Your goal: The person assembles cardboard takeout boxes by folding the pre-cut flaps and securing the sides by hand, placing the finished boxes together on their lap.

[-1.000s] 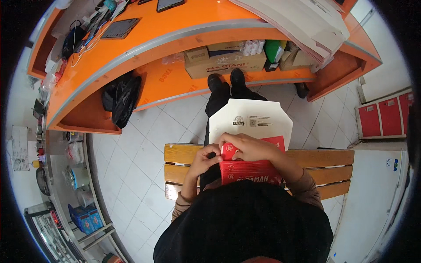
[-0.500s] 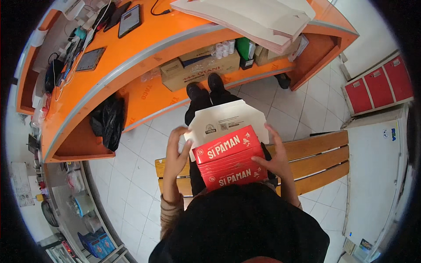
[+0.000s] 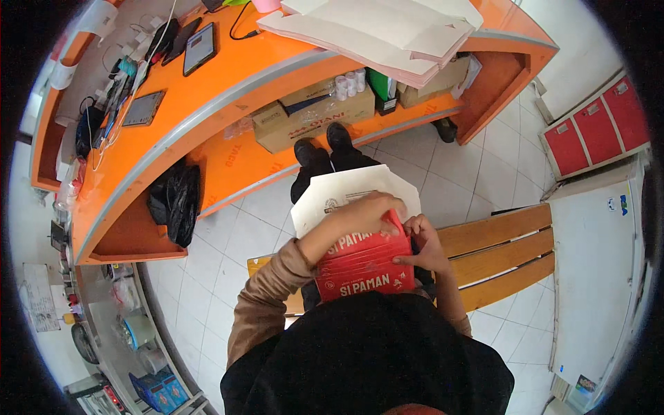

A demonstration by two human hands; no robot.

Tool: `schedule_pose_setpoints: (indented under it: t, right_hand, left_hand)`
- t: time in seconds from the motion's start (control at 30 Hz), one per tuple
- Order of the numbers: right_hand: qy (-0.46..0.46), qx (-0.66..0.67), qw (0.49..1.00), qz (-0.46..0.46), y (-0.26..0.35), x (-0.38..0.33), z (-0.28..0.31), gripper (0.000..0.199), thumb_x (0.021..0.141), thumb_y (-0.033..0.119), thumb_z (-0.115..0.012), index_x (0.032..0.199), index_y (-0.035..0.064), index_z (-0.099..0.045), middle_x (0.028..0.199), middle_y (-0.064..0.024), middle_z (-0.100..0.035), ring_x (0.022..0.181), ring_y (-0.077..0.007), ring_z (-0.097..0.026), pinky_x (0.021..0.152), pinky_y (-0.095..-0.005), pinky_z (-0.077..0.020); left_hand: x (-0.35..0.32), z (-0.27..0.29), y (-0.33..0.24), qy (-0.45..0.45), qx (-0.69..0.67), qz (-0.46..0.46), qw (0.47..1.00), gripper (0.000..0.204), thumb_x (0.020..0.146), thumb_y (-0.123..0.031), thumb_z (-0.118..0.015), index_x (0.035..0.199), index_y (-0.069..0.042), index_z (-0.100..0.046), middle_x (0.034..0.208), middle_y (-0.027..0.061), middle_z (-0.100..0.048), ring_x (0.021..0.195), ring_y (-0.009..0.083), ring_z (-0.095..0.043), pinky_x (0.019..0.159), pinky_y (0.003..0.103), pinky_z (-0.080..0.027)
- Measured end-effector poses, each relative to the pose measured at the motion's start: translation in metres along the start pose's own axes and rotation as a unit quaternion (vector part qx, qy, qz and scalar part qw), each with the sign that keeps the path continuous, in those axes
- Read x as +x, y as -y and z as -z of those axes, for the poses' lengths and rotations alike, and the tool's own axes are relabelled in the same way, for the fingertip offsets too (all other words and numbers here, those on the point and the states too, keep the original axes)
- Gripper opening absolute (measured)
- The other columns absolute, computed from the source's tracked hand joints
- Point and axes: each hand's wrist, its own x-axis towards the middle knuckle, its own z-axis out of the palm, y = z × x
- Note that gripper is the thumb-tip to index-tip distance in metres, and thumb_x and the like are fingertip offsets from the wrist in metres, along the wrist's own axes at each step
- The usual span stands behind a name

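Pressing left hand (image 3: 363, 218), right hand (image 3: 423, 243) gripping red box (image 3: 365, 268)

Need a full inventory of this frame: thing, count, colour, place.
red carton: 1, red, white inner flap, on lap
bench: 1, wooden, under person
counter: 1, orange, curved, ahead
flat cartons: stack, white, counter top
cardboard box: 1, brown, counter shelf
black bag: 1, floor by counter
tablets: 2, dark, counter top
lockers: red, right wall
shoes: 2, black
left hand: over carton top
right hand: on carton's right edge
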Motion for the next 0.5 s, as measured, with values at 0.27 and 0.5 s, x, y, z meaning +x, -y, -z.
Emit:
schedule_pose_setpoints:
  t: [0.27,0.5]
  right_hand:
    - [0.041,-0.011,0.990,-0.133,0.030,0.015,0.018,0.058,0.065,0.008,-0.073,0.116,0.0086,-0.045,0.086,0.0005,-0.045,0.078,-0.0090,-0.045,0.072,-0.0258,-0.0417]
    - [0.063,-0.141,0.982,-0.109,0.026,0.021,0.017,0.036,0.065,0.012,-0.073,0.098,0.0057,-0.061,0.075,0.0009,-0.049,0.067,-0.0086,-0.047,0.059,-0.0221,-0.0422]
  left_hand:
    - [-0.076,0.000,-0.009,-0.136,-0.010,-0.023,0.990,0.049,0.072,-0.014,-0.062,0.116,-0.003,-0.043,0.100,0.0184,-0.057,0.093,0.0316,-0.056,0.082,0.034,-0.043]
    - [-0.136,-0.007,-0.023,-0.100,-0.037,0.234,0.966,0.029,0.074,-0.013,-0.059,0.101,-0.006,-0.053,0.087,0.0153,-0.059,0.083,0.0305,-0.057,0.071,0.038,-0.043]
